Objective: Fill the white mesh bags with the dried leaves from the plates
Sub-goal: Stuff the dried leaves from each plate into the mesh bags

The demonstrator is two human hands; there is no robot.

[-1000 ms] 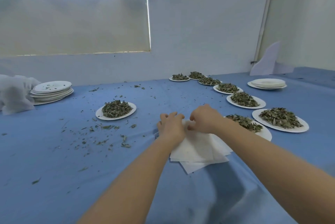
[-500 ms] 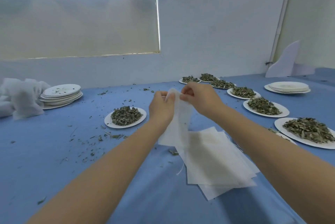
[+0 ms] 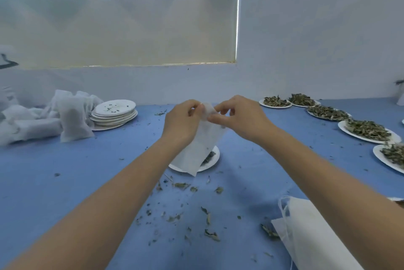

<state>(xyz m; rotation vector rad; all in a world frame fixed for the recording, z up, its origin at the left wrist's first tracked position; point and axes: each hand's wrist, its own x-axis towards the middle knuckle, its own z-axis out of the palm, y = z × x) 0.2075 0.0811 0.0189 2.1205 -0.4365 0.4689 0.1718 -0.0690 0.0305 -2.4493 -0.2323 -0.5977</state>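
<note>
An empty white mesh bag (image 3: pixel 200 147) hangs in the air above the middle of the blue table (image 3: pixel 65 182), pinched by its top edge. The left hand (image 3: pixel 181 121) nips one side of the mouth between thumb and fingertips, and the right hand (image 3: pixel 238 116) nips the other side, the two hands close together. The bag's lower corner dangles in front of a plate of dried leaves (image 3: pixel 211 157), hiding most of it; whether the fabric touches the leaves cannot be told from this angle.

The bag looks very light, limp and thin, so it will likely sag shut unless both lips of the mouth are held apart. The hem at the opening seems the best place to grip. The leaves appear brittle and loose, apt to scatter, as the crumbs (image 3: pixel 190 215) on the cloth suggest.

To the right, a row of heaped plates (image 3: pixel 367 131) curves toward the far wall, near the table's right side. A pile of flat unfilled bags (image 3: pixel 310 232) lies at the lower right, under the right forearm. At the far left sit filled bags (image 3: pixel 72 116) beside a stack of emptied plates (image 3: pixel 114 113). Open cloth remains on the left and centre for setting a full bag down.
</note>
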